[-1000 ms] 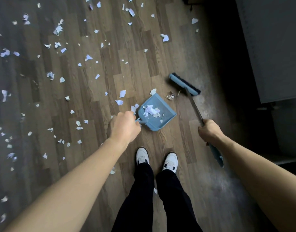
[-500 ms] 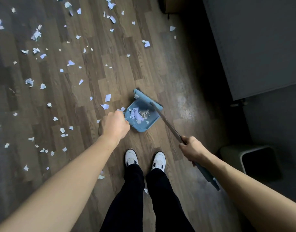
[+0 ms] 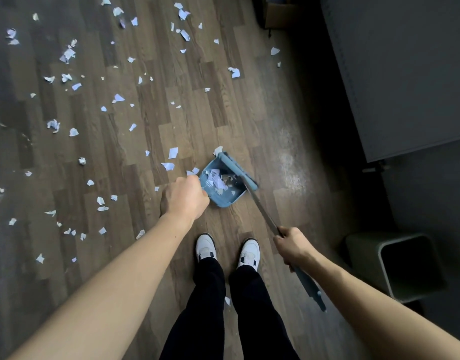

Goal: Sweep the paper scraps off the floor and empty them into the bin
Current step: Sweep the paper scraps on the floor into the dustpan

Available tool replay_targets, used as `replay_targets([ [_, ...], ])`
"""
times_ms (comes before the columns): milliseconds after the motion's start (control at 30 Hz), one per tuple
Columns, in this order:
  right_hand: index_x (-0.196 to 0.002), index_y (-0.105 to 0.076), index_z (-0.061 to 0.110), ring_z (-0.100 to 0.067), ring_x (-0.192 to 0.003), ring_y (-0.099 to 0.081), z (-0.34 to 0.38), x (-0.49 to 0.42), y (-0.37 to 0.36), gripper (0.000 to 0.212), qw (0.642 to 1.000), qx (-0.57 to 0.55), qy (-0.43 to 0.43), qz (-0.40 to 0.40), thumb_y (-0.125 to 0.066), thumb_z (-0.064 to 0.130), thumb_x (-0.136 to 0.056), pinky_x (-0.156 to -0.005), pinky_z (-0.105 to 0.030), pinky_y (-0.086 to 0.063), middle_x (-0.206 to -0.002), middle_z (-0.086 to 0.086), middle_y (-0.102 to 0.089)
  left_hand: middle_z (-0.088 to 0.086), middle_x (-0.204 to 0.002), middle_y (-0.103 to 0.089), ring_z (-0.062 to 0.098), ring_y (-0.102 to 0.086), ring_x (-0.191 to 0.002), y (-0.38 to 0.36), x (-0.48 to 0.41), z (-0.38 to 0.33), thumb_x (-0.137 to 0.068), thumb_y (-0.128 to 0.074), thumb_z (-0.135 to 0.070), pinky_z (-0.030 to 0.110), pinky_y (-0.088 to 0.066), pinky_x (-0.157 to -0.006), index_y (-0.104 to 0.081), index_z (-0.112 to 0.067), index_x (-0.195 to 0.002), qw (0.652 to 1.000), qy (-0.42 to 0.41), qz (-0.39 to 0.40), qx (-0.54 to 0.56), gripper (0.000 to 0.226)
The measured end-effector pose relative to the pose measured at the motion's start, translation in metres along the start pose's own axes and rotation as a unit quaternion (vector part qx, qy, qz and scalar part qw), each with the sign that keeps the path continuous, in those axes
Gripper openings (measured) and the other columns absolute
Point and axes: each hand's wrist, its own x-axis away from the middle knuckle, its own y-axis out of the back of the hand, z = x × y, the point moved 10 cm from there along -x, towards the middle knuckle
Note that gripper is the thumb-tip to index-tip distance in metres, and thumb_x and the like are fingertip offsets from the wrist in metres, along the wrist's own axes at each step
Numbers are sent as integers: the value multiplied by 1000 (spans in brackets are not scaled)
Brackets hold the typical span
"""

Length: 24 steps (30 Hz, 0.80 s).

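On the left side many paper scraps (image 3: 73,132) lie spread over the wooden floor (image 3: 223,113), white and pale blue, most of them well apart from each other. Some more scraps lie near the top edge, and a few bigger ones are just beside the left corner of the dustpan (image 3: 231,200). The left hand (image 3: 184,201) is in the middle, seen from the back; its fingers are curled tight around the dustpan's handle, which is almost fully hidden under the hand. The blue dustpan stands on the floor in front of the feet and it has a small heap of scraps (image 3: 218,179) inside. The blue broom head (image 3: 236,170) lies across the far open edge of the dustpan, touching it, and one scrap sits at its far end. From there the thin broom handle (image 3: 262,213) runs down to the right hand (image 3: 292,245), whose fingers are wrapped around it; the end of the handle sticks out below the hand. Two white shoes (image 3: 205,246) and black trousers (image 3: 210,294) are between the two arms. At the far right, in the shadow, the bin (image 3: 364,255) stands open, well apart from the dustpan, below a dark grey cabinet (image 3: 405,74).
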Motion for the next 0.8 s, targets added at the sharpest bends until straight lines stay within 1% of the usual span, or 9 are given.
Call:
replay_targets([
  [67,-133,-54,8,-19,-47,-50,4,5,7,41,1000,-12,9,-16,-37,13,-95,-35,-24,-43,-70,-9,-54,13,-88,-65,36,-61,-82,0,0,-1,-89,-51,-20,32,-39,-62,-60,-11,-90,1000,0,4,3,13],
  [200,-143,-46,9,-17,-60,-54,15,10,29,48,997,-4,21,-70,-40,17,-96,-42,-25,-46,-89,-9,-60,14,-96,-66,36,-60,-89,4,10,13,-90,-52,-19,33,-42,-67,-63,-9,-99,999,8,20,35,17],
  [233,-141,-47,7,-18,-61,-55,19,12,33,47,997,-9,20,-76,-40,16,-96,-43,-26,-46,-89,-9,-61,14,-98,-65,37,-60,-91,5,14,19,-90,-53,-20,34,-44,-69,-63,-10,-103,998,16,25,46,19],
  [300,-134,-52,4,-21,-57,-56,31,15,39,40,996,-19,20,-84,-39,14,-97,-42,-31,-49,-79,-10,-60,14,-101,-64,37,-60,-93,13,20,33,-91,-53,-22,35,-46,-73,-63,-11,-107,997,33,28,66,21],
  [400,-129,-55,6,-23,-53,-55,52,20,44,37,995,-26,25,-92,-38,13,-97,-36,-27,-47,-74,-12,-57,15,-104,-62,38,-59,-93,25,24,53,-90,-53,-23,36,-47,-76,-62,-11,-104,994,61,28,87,20],
  [533,-130,-55,4,-24,-54,-55,77,16,45,37,994,-21,34,-106,-39,12,-97,-36,-26,-46,-75,-13,-57,17,-114,-58,38,-57,-102,40,20,81,-91,-54,-21,38,-47,-85,-60,-11,-119,990,89,28,107,30],
  [600,-124,-57,5,-24,-54,-55,88,9,43,33,993,-15,37,-110,-40,11,-96,-37,-27,-47,-75,-13,-56,18,-115,-57,39,-57,-102,42,13,94,-91,-54,-21,39,-48,-86,-59,-9,-118,987,102,28,121,30],
  [733,-118,-58,7,-21,-58,-56,107,-8,32,29,993,0,41,-110,-40,11,-96,-41,-27,-48,-76,-9,-57,17,-110,-57,38,-56,-100,38,-4,109,-91,-52,-19,36,-44,-80,-60,-7,-109,989,103,35,99,23],
  [800,-117,-58,7,-22,-58,-56,116,-18,26,29,992,11,46,-115,-39,11,-96,-38,-26,-47,-79,-10,-58,17,-108,-59,38,-57,-99,37,-13,112,-90,-52,-17,35,-43,-77,-61,-7,-106,991,95,30,88,22],
])
